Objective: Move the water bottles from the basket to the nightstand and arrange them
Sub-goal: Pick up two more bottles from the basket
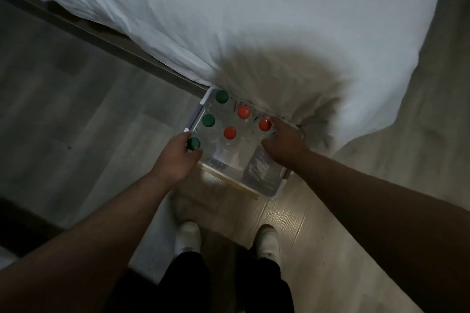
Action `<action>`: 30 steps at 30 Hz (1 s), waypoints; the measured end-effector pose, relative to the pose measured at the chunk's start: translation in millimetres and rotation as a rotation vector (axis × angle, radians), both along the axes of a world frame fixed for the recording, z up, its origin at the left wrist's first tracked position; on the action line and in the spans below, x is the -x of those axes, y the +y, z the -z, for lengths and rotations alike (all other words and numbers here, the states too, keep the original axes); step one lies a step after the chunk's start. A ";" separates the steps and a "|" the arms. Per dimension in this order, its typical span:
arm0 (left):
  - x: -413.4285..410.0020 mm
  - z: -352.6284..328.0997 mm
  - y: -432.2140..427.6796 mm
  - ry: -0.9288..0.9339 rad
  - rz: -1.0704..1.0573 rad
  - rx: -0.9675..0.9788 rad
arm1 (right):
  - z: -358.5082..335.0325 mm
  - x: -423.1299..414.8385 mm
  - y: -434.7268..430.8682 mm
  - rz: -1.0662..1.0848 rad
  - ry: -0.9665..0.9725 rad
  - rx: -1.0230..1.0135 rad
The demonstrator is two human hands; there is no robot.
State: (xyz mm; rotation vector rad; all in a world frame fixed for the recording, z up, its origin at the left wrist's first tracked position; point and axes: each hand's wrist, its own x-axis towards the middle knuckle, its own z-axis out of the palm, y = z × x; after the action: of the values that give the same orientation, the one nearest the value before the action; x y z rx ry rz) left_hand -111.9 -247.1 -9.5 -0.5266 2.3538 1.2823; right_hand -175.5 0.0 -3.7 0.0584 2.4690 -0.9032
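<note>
While a bed (229, 20) under a rumpled white cover fills the upper part of the head view, grey wood-look floor (63, 109) runs along its left side and across the bottom. A person's shadow falls on the cover near the bed's corner. A white plastic basket (196, 118) with perforated walls sits on the floor, pushed up against that corner. Both bare forearms reach down to it from the lower edge.

The left hand (175, 157) is at the basket's near left corner. Its fingers and thumb curl round the top of the nearest green-capped bottle (193, 143), and the cap shows between them. The right hand (284, 141) is at the basket's right side, blurred. A finger lies along the far side of the red-capped bottle on the right (265, 124) and the thumb points in below it. Whether this hand has actually closed on the bottle cannot be told.

Six clear water bottles stand upright in the basket, all seen from above. Two more green-capped bottles (208, 120) line the left wall beyond the held one. Two other red-capped bottles (230, 132) stand toward the middle and the far wall.

Below the basket are dark trouser legs (185, 282) and two white shoes (189, 235) on the floor.
</note>
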 end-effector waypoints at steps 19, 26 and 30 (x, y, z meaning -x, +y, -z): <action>8.5 7.4 7.4 -0.067 0.164 0.398 | 16.3 3.2 2.4 0.021 0.075 -0.174; -10.9 -85.4 19.2 0.056 0.070 0.325 | -65.4 -20.2 17.0 0.001 0.125 -0.089; -23.7 -134.1 17.7 0.168 0.014 0.246 | -125.7 -28.8 30.0 -0.023 0.124 -0.019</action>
State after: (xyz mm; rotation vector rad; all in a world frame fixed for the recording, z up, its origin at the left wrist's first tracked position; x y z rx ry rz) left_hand -88.3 -229.5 124.5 -0.4912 2.6699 1.0740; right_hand -146.6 30.0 121.9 -0.0200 2.5874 -0.8987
